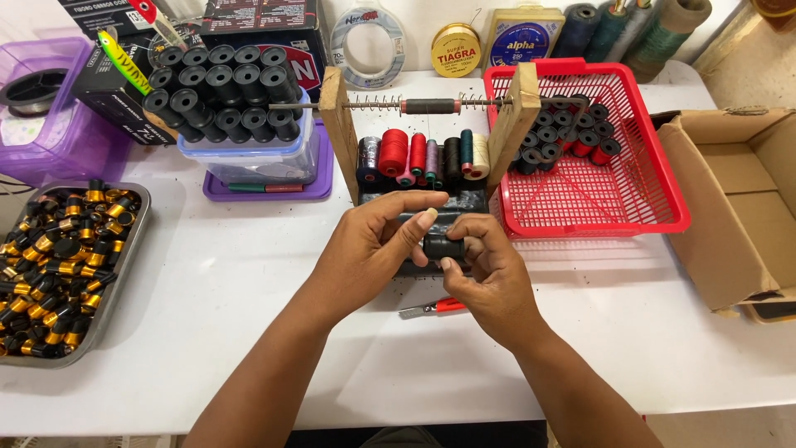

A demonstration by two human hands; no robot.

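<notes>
Above the white desk (249, 274), between our hands, we held the short black plastic cylinder (444, 247), long axis left-right; right hand (485, 274) pinched it, left hand (373, 245) fingertips closed on its left end.

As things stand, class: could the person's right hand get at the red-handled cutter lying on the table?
Probably yes: the red-handled cutter lies uncovered beside the right hand, but that hand holds a black spool.

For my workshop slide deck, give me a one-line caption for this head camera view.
Both hands, left hand and right hand, hold a small black spool before a wooden thread rack.
</notes>
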